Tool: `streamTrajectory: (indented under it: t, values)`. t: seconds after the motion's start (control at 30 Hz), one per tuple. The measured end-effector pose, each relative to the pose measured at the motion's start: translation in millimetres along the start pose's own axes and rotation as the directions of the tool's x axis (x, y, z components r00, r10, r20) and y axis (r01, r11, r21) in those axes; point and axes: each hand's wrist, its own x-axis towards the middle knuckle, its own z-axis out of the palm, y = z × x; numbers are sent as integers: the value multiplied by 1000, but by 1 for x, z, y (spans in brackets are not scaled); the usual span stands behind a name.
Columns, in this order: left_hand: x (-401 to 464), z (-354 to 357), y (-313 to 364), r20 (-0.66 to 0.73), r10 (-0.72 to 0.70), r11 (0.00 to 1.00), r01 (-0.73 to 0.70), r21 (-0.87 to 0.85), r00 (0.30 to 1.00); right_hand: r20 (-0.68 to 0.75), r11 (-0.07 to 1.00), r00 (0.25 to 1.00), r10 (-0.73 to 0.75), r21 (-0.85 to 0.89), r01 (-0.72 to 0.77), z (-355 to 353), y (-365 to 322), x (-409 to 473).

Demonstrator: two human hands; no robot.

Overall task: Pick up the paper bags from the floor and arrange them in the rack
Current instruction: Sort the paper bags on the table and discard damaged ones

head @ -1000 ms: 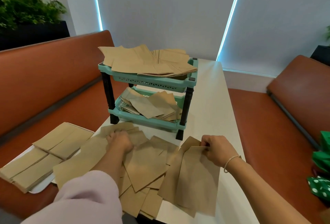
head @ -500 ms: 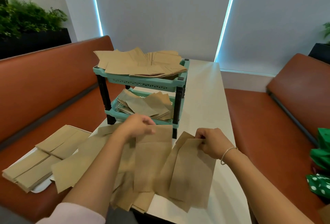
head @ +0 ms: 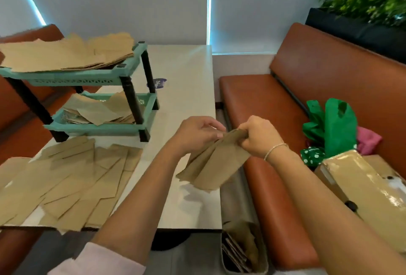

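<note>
Near the centre of the frame, the left hand (head: 195, 133) and the right hand (head: 259, 136) each pinch the top edge of a small bunch of flat brown paper bags (head: 214, 165), every grip closed on the paper; the bunch hangs over the right edge of the pale tabletop (head: 189, 90). More loose brown bags (head: 72, 178) lie spread at lower left. The two-tier teal plastic rack (head: 92, 77) at upper left carries bags on both shelves.

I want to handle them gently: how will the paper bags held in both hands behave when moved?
Probably floppy: the paper bags droop below the left hand and right hand. Likely light, since a pinch at the top carries them. They may fan apart, as their lower edges already spread.
</note>
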Motion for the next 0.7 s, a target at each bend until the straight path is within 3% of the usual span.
streamTrajectory:
  t: [0.2,0.37,0.7]
  values:
    - [7,93,13,-50,6,997,-9,-77,999,82,987,984,158,-57,-153,9,71,-30]
    - [12,132,-3,-213,-132,988,111,-108,968,167,969,955,247,-23,-247,43,108,-43]
    - [11,151,-46,-190,-178,980,192,54,966,500,955,826,261,-11,-296,174,135,-64]
